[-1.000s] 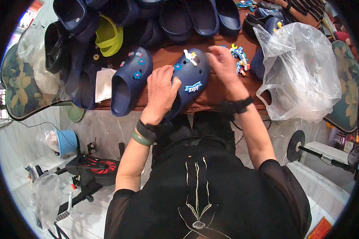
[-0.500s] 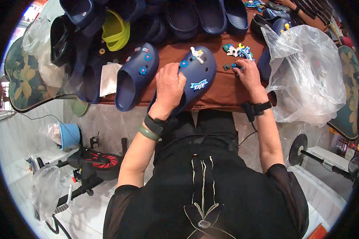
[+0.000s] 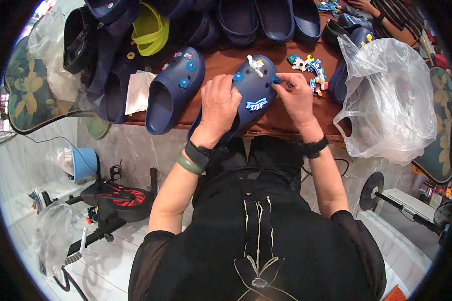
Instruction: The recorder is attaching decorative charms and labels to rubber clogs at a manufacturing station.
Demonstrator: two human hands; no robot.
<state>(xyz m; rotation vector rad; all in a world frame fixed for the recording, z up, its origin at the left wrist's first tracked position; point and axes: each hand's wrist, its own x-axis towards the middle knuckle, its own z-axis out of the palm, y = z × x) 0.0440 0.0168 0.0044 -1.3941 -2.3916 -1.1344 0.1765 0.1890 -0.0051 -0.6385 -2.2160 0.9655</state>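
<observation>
A dark blue clog (image 3: pixel 253 93) with a white figure charm and a blue flower charm lies on the brown table (image 3: pixel 281 118) at its front edge. My left hand (image 3: pixel 220 105) grips the clog's left side and holds it down. My right hand (image 3: pixel 295 95) pinches a small blue charm (image 3: pixel 276 80) against the clog's right edge. A second dark blue clog (image 3: pixel 173 90) with several flower charms lies just left of it. A pile of colourful charms (image 3: pixel 309 67) sits right of my right hand.
Several dark clogs (image 3: pixel 266 20) and a lime green one (image 3: pixel 148 32) crowd the table's back. A clear plastic bag (image 3: pixel 386 103) stands at the right. Another person's hand (image 3: pixel 361 6) is at the top right. An exercise machine (image 3: pixel 113 200) and a blue bucket (image 3: pixel 83 163) stand on the tiled floor.
My right hand went out to the charm pile and came back to the clog's right edge with a small blue charm. My left hand stayed on the clog.
</observation>
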